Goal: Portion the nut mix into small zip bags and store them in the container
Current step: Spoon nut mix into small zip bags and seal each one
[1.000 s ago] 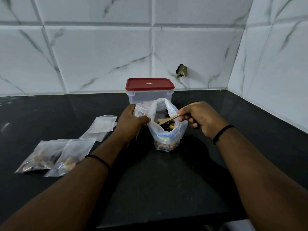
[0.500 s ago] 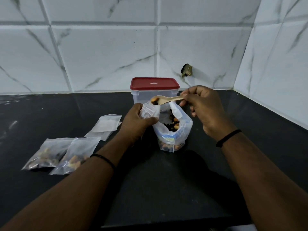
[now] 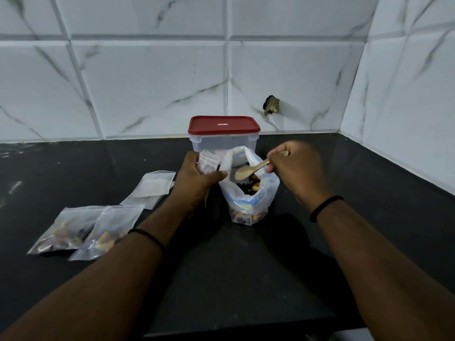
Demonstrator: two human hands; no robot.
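- The left hand (image 3: pixel 197 179) grips a small zip bag (image 3: pixel 208 163), fingers curled round it and thumb across its front; the bag's mouth sticks up above the fist.
- The right hand (image 3: pixel 294 168) pinches the handle of a wooden spoon (image 3: pixel 248 170); the bowl points toward the left hand and hovers over the open mouth of the big bag of nut mix (image 3: pixel 248 195). Whether the bowl carries any nuts cannot be told.
- The big bag stands upright between the two hands, its rim just beside the left thumb; nuts show inside below the spoon and through the clear bottom.
- Right behind both grips stands the container (image 3: pixel 223 139), clear-walled, its red lid (image 3: pixel 223 125) on.
- Outward from the left hand lie two empty zip bags (image 3: pixel 155 185), flat and overlapping.
- Nearer the person, beside the left forearm, two filled zip bags (image 3: pixel 83 230) lie on the black counter (image 3: pixel 246 267), one overlapping the other.
- Each wrist wears a black band (image 3: pixel 325 205).
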